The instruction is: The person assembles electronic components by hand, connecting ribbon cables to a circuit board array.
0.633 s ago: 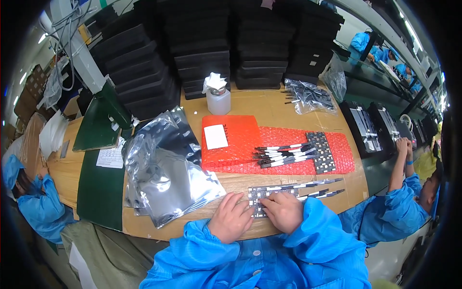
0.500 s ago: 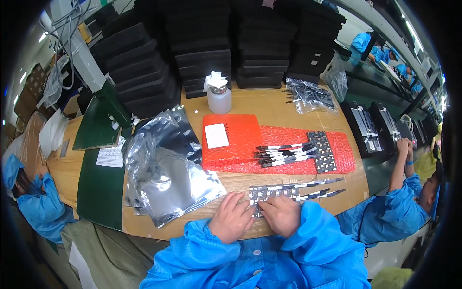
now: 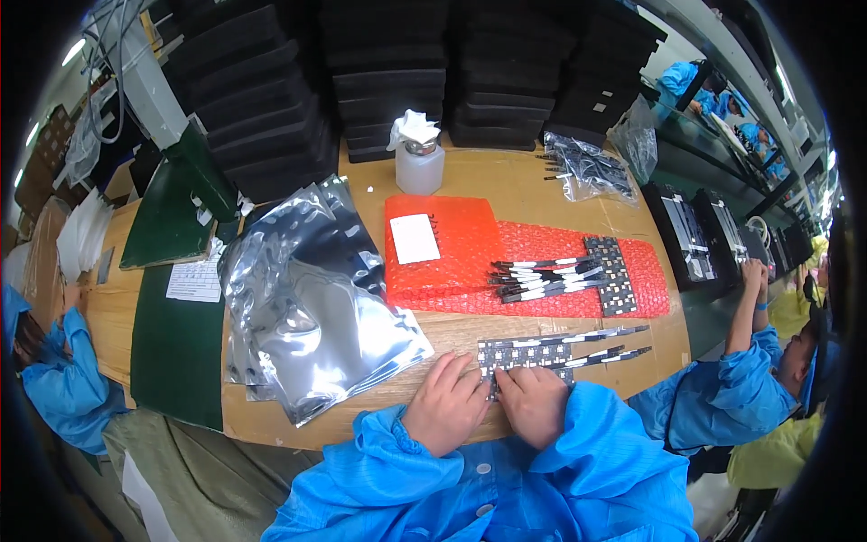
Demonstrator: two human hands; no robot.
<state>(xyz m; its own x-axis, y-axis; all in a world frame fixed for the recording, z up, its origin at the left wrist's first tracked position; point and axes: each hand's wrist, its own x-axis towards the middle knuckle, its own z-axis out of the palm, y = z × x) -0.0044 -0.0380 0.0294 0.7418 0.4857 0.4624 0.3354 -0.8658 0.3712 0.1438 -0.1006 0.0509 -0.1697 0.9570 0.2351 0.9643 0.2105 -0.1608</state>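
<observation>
A black circuit board panel (image 3: 526,354) with pale square components lies on the cardboard-covered table close in front of me. My left hand (image 3: 449,404) is at its left end, with the fingers bent and the fingertips on the edge. Beside it my right hand (image 3: 535,404) rests over the near side of the panel, with thumb and fingers closed on it. The hands hide the panel's near left part. From its right end stretch thin black-and-white strips (image 3: 614,355). Beyond it, a second circuit board panel (image 3: 617,287) with similar strips (image 3: 551,278) lies on red bubble wrap (image 3: 646,294).
Silver antistatic bags (image 3: 316,334) lie to the left. Behind the panel are a red bubble-wrap pouch (image 3: 461,237), a white bottle (image 3: 420,172) and a clear bag of strips (image 3: 587,169). Black foam stacks (image 3: 388,99) line the back. People in blue work at both sides.
The view has shifted slightly. Both hands stay at the panel's left end, with only a small change in finger position.
</observation>
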